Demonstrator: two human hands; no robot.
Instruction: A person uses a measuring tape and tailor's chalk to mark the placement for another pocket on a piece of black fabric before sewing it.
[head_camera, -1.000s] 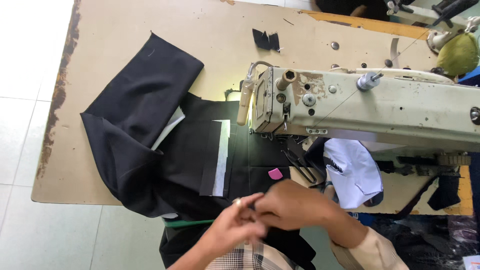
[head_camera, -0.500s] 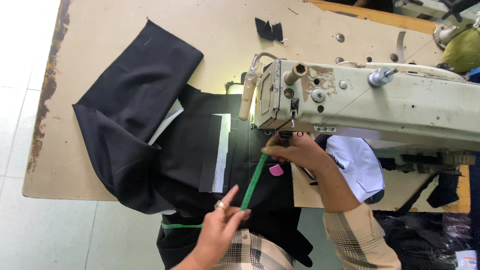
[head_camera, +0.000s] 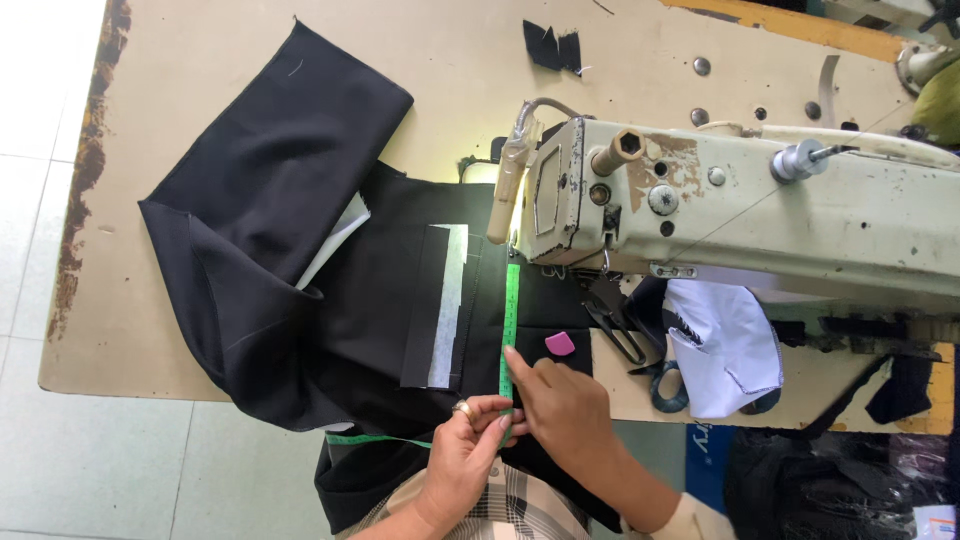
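Note:
A green measuring tape (head_camera: 511, 320) lies straight along black fabric (head_camera: 300, 260) on the sewing table, running from under the machine head toward me. My left hand (head_camera: 465, 455), a ring on one finger, pinches the tape's near end against the cloth. My right hand (head_camera: 565, 410) presses on the tape just beside it, index finger pointing along it. A narrow black strip with white interfacing (head_camera: 440, 305) lies left of the tape. A pink piece of chalk (head_camera: 560, 344) rests on the fabric by my right hand.
The cream sewing machine (head_camera: 750, 210) fills the right of the worn wooden table (head_camera: 200, 60). Scissors (head_camera: 640, 350) and a white cloth piece (head_camera: 725, 345) lie under its arm. A small black scrap (head_camera: 552, 47) sits at the far edge. Tiled floor lies left.
The tape hung slanted between my raised right hand at the needle and my left hand. Now it lies flat and straight on the fabric, with both hands together at its near end.

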